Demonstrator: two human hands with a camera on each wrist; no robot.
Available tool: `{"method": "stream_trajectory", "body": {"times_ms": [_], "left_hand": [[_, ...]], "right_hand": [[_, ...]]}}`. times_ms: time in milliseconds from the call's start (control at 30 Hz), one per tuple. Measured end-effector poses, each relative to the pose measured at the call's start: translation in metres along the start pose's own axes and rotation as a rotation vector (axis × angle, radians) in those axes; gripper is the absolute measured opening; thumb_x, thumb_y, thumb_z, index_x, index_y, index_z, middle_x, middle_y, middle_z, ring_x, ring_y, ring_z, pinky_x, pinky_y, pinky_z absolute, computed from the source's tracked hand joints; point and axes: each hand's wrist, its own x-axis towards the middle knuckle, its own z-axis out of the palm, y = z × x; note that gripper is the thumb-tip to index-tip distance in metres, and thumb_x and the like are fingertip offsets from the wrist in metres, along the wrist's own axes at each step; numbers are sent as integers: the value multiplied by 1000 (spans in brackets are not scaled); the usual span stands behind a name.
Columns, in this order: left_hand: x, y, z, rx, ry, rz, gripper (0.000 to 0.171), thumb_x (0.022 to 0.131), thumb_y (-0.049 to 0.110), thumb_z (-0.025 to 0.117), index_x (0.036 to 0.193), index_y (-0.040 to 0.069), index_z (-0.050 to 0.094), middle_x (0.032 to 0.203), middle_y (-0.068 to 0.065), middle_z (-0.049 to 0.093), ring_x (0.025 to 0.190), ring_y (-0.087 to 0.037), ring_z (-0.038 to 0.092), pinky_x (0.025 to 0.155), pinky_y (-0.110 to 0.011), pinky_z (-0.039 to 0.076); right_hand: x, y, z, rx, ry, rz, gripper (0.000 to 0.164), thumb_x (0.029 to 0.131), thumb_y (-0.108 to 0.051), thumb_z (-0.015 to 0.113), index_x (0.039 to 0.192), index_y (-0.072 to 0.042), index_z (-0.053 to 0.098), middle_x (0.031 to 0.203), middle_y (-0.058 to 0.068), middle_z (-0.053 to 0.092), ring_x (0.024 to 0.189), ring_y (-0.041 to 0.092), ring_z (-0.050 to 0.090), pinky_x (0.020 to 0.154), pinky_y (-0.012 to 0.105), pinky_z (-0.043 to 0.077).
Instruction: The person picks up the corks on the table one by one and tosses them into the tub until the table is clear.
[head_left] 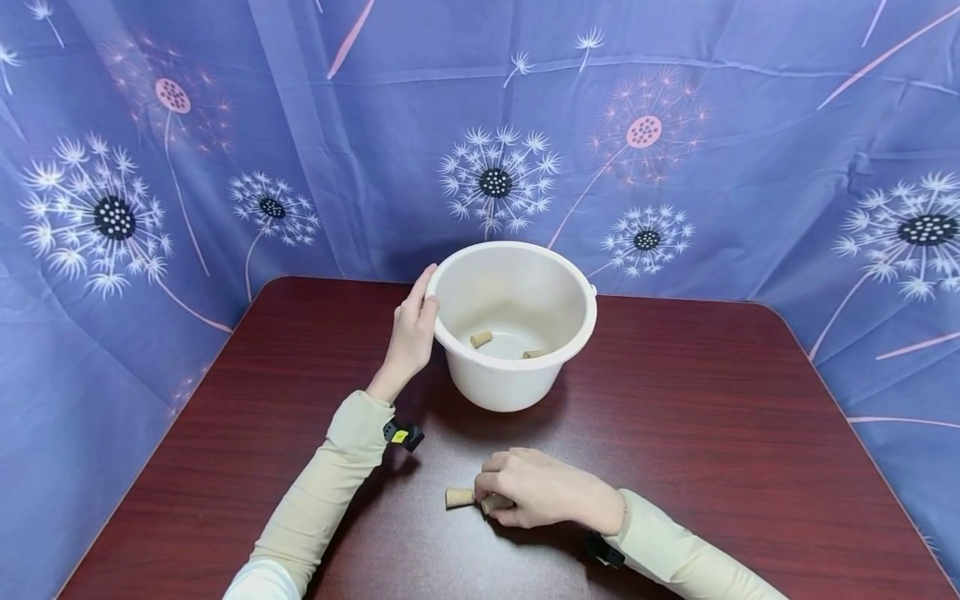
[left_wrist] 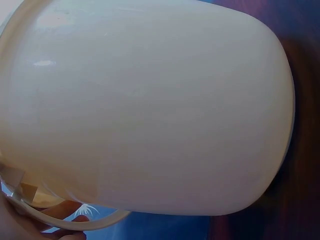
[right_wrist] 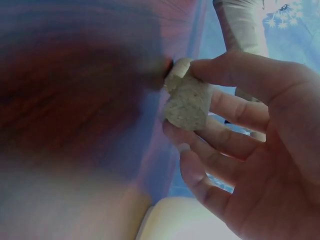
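Observation:
A white bucket (head_left: 501, 383) stands toward the back of the table, with two corks inside; one cork (head_left: 481, 339) lies at the left and another cork (head_left: 532, 354) nearer the front wall. My left hand (head_left: 411, 332) grips the bucket's left side at the rim, its fingers partly hidden in the left wrist view. In front of the bucket, my right hand (head_left: 542, 490) pinches a cork (right_wrist: 187, 107) between thumb and fingers, low over the table. Just left of those fingertips lies a loose cork (head_left: 459, 497).
The dark red wooden table (head_left: 750, 433) has rounded back corners. A blue cloth (head_left: 390, 125) with dandelion prints hangs behind it and along both sides. A thin curved handle (left_wrist: 102, 222) shows by the left fingers.

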Motion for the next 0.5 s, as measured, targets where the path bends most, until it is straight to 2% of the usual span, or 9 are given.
{"method": "stream_trajectory", "body": {"times_ms": [300,500], "left_hand": [[1,-1,0,-4,-7,5,55,96,23,34,150,13,37,149,-12,45,128,-27,51,102,-47,45],[0,1,-1,-1,-13,-4,55,96,23,34,150,15,36,149,-11,44,129,-27,51,103,-46,44]], "right_hand": [[-2,4,-2,-30,62,-16,18,81,-27,75,97,-22,67,86,-17,64,81,1,58,75,17,44],[-3,5,0,-34,109,-54,12,81,-27,75,91,-25,68,81,-19,62,80,-1,57,75,18,45]]}}
